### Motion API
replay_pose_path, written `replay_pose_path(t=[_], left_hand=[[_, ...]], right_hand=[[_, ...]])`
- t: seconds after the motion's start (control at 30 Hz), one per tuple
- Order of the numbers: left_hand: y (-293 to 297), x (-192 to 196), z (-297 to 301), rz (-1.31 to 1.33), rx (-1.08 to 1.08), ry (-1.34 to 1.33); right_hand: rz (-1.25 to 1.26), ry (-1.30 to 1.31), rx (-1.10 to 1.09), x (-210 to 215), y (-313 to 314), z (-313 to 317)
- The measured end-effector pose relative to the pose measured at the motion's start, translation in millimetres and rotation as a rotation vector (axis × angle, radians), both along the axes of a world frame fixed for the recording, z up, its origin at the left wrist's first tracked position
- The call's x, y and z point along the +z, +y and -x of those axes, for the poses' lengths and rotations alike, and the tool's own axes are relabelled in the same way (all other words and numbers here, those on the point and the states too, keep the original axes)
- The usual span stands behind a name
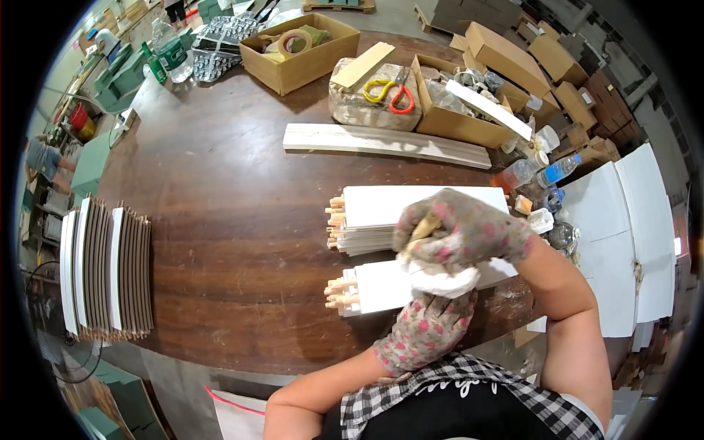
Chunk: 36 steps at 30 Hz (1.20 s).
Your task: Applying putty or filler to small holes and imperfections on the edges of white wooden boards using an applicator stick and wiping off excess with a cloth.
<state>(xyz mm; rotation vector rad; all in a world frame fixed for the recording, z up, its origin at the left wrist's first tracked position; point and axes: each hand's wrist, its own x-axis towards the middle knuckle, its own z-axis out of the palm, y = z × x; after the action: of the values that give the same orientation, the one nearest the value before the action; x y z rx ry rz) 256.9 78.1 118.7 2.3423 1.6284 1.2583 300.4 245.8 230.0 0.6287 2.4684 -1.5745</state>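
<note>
Both my hands wear flowered grey work gloves and meet over the nearer stack of white slats (385,286). My right hand (469,227) is closed on a bunched white cloth (442,280), and a tan, stick-like piece I cannot make out pokes out at its fingers. Just below, my left hand (429,334) is closed at the cloth's lower edge, its fingertips partly hidden. Behind them lies a second stack of white slats (418,205). Light wooden pegs stick out of the left ends of both stacks.
At the left edge stand upright slats (110,271). Long white strips (381,143) lie farther back. Beyond are scissors (392,95) on a wrapped block, a carton with tape (301,62) and a carton of scraps (466,103). Bottles (559,170) and white board (594,242) are right.
</note>
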Motion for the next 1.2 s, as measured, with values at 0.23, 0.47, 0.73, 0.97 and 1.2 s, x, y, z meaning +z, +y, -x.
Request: replay_pose_path(t=[0.23, 0.47, 0.73, 0.97, 1.2], left_hand=[[2.1, 4.9, 2.1, -0.093, 0.046, 0.043], [7.9, 6.7, 6.1, -0.086, -0.054, -0.017], [6.9, 17.7, 10.8, -0.043, -0.055, 0.05], [9.5, 21.2, 12.4, -0.039, -0.044, 0.123], [8.8, 25.3, 8.3, -0.046, 0.009, 0.165]], right_hand=[[-0.123, 0.115, 0.067, -4.9, -4.4, 10.6], [0.054, 0.158, -0.006, -5.7, 15.5, -9.4], [-0.034, 0.028, 0.036, -0.4, 21.3, -33.0], [0.0, -0.155, -0.016, 10.3, 55.8, -113.8], [-0.39, -0.072, -0.1, 16.4, 75.7, -216.0]])
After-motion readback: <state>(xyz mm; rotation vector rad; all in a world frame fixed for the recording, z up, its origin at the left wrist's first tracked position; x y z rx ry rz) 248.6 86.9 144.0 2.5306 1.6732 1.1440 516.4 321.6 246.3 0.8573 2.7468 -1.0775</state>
